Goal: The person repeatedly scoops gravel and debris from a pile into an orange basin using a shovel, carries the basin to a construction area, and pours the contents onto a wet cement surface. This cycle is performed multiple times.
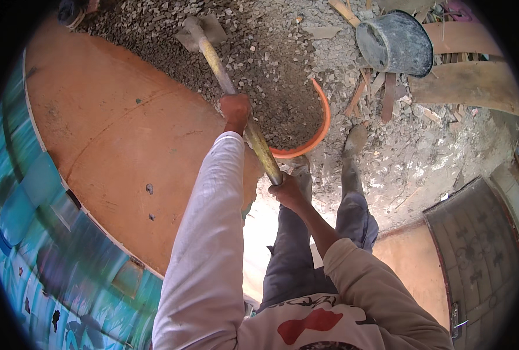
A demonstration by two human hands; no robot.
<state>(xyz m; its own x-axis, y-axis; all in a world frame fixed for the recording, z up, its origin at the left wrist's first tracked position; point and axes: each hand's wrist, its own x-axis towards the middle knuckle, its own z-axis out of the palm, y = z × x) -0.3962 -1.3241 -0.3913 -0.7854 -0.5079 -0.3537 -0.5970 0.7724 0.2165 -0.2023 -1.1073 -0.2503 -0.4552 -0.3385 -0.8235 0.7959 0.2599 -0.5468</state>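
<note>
A hoe with a worn yellow handle (260, 147) slants from near my body to the gravel ahead. Its grey metal blade (214, 29) rests on the gravel heap (259, 58). Midway along the handle, my left hand (235, 111) is closed around it. My right hand (287, 191) grips the handle's near end, in front of my legs. Just right of the handle is the curved orange rim (326, 119) of what looks like a shallow pan; gravel lies within its curve and the rest of it cannot be made out.
A grey-black bucket (395, 44) lies tipped at the far right, near wood scraps (389, 96) and curved boards (469, 87). An orange-brown panel (113, 134) and a teal sheet wall (67, 251) stand on the left. A dark metal door (475, 251) is at lower right.
</note>
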